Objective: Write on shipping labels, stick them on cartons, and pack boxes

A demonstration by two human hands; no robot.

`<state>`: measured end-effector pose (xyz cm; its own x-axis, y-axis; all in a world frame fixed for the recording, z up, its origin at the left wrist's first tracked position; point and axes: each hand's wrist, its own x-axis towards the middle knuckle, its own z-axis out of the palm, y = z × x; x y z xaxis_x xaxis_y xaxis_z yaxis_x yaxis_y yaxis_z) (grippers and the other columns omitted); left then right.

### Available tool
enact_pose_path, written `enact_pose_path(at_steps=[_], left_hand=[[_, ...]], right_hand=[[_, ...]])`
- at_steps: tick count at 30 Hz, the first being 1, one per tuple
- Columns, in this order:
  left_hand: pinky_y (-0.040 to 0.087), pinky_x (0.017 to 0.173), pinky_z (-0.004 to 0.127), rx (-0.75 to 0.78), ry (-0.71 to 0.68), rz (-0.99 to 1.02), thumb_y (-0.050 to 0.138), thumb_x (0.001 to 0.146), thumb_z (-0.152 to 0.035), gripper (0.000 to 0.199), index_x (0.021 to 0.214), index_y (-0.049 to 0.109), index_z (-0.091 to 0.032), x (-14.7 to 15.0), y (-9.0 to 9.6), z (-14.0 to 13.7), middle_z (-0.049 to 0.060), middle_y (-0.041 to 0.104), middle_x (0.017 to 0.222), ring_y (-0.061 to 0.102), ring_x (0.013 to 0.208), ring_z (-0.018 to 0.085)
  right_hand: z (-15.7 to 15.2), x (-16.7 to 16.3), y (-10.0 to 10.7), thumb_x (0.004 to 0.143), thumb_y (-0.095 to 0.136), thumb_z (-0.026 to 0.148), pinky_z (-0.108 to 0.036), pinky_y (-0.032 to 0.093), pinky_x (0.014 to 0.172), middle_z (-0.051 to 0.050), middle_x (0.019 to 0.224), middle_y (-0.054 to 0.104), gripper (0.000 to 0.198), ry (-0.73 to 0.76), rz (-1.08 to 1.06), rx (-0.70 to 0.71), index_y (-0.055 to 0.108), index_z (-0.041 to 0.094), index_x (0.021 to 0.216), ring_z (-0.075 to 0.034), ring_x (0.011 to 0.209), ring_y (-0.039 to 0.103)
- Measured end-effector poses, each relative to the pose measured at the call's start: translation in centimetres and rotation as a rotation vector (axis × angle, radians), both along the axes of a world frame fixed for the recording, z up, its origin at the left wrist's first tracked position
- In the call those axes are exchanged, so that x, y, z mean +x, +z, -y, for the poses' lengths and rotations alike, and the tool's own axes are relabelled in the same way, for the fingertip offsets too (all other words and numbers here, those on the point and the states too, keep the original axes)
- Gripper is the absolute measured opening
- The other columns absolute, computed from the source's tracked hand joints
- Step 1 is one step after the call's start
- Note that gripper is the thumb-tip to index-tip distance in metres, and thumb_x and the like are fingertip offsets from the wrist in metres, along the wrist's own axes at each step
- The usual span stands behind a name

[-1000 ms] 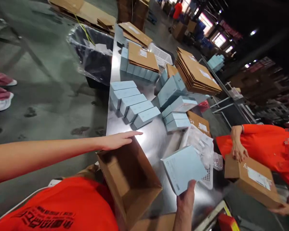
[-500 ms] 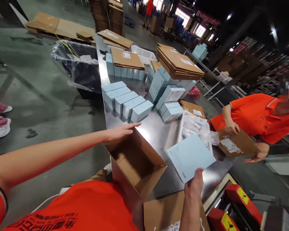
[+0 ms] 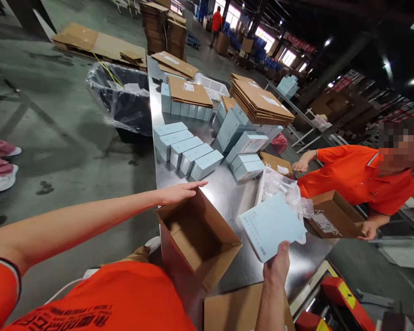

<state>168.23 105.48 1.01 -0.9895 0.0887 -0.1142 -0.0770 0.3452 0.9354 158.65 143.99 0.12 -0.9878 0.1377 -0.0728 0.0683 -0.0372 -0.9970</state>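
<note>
My right hand grips a flat light-blue box by its near corner, the thumb on top. Small print and a barcode show on the box. My left hand lies palm down at the far left edge of an open cardboard carton, its fingers stretched out past the edge. The carton stands upright at the table's near edge, and no contents show in the part of its inside that I see. Just beyond my left hand, several light-blue boxes sit side by side in a row.
Bubble-wrapped packs fill a white basket behind the blue box. Flattened cartons lie on stacked blue boxes. A lined bin stands left of the table. At right, a co-worker holds another carton. Red-and-yellow machinery is near right.
My hands stay nearly in place, the right one still holding the blue box. The co-worker's carton now shows open, and one of their hands has moved back toward the basket. The view has shifted slightly.
</note>
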Motion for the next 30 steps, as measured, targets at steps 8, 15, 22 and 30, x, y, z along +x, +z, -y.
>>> enact_pose_path(at_steps=[8, 15, 22, 30], left_hand=[[0.019, 0.122, 0.034, -0.008, 0.011, -0.022, 0.04, 0.095, -0.035, 0.064, 0.156, 0.029, -0.02, 0.0, -0.1, 0.0, 0.002, 0.03, 0.161, 0.026, 0.149, 0.025], [0.018, 0.122, 0.036, 0.019, -0.004, -0.016, 0.041, 0.095, -0.034, 0.064, 0.156, 0.029, -0.019, 0.0, 0.0, 0.0, 0.005, 0.03, 0.162, 0.027, 0.148, 0.026], [0.017, 0.123, 0.034, -0.012, -0.006, 0.001, 0.041, 0.095, -0.037, 0.065, 0.157, 0.028, -0.02, -0.1, -0.1, 0.1, 0.004, 0.028, 0.163, 0.025, 0.149, 0.023], [0.017, 0.122, 0.039, -0.062, 0.014, 0.008, 0.044, 0.093, -0.057, 0.074, 0.156, 0.031, -0.021, -0.6, -0.3, -0.3, 0.007, 0.039, 0.158, 0.03, 0.147, 0.028]], right_hand=[[0.8, -0.4, 0.7, 0.089, 0.046, 0.065, -0.041, 0.054, 0.096, -0.021, 0.127, 0.063, 0.078, 0.015, 0.005, 0.014, 0.04, 0.013, 0.146, -0.027, 0.109, 0.067], [1.0, -0.8, 0.1, 0.086, 0.049, 0.069, -0.038, 0.053, 0.098, -0.02, 0.127, 0.064, 0.081, -0.033, 0.054, -0.002, 0.045, 0.01, 0.142, -0.026, 0.11, 0.067], [0.7, -0.9, -0.9, 0.078, 0.057, 0.071, -0.04, 0.053, 0.097, -0.015, 0.12, 0.067, 0.087, -0.076, 0.096, -0.019, 0.046, 0.01, 0.138, -0.024, 0.102, 0.068], [-0.9, 0.1, -2.2, 0.078, 0.057, 0.067, -0.036, 0.052, 0.091, -0.015, 0.114, 0.066, 0.079, -0.22, -0.002, 0.036, 0.05, 0.007, 0.129, -0.02, 0.096, 0.065]])
